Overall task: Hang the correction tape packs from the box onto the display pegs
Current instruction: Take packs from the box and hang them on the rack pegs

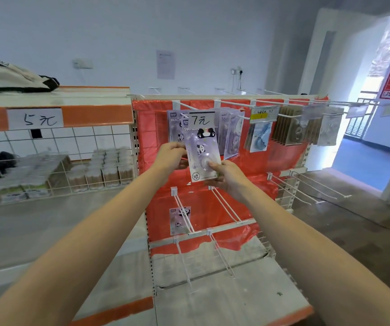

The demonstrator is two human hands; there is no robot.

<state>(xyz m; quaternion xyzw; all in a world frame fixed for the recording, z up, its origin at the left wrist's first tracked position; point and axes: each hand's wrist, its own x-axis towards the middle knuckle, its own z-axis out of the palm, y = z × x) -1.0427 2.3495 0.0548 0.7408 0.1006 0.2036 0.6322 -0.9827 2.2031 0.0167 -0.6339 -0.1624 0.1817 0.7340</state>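
- The right hand (225, 176) pinches the lower right corner of a lilac, panda-printed correction tape blister pack (204, 156), thumb pressed on the clear bubble over the tape wheel.
- The left hand (171, 157) grips the pack's left edge, fingers curled round it; the card is held upright between both hands.
- The pack's top edge sits just behind a white "7元" price tag (201, 119) at the tip of the white wire display peg (184, 106); whether its hang-hole is already on the wire cannot be told.
- More panda packs (174, 128) hang behind on the same peg, in front of the red plastic backing sheet (149, 137).
- To do this well: keep the card square to the wire, lift until the hole meets the tip, then slide back without bending the card.
- One lone pack (179, 220) hangs on a lower peg; the supply box is not in view.
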